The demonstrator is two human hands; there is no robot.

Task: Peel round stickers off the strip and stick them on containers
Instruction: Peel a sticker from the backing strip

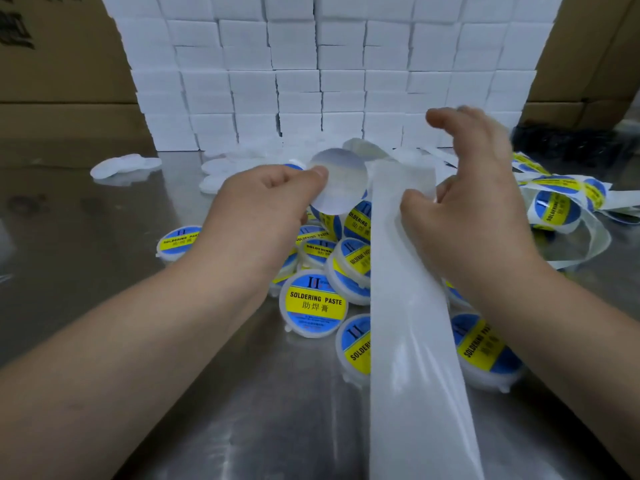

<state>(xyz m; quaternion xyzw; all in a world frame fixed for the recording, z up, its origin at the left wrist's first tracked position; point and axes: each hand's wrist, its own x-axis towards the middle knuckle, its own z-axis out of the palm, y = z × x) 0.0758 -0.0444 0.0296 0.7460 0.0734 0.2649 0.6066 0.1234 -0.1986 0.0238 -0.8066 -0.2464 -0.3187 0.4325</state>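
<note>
My left hand (263, 209) fingers (313, 174) pinch the peeled sticker (341, 183) just left of the strip (408, 306). My right hand (478, 202) grips the strip, and plain white containers (221, 167) lie left of its far end, nearer my left.

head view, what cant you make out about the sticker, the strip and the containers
All in the head view:
- Sticker, pinched by left hand: printed face turned away.
- Strip, held by right hand: lower end cut off by the bottom edge.
- Right hand's raised fingers: motion-blurred.
- Containers: several hidden under strip and forearms; count unclear.
</note>
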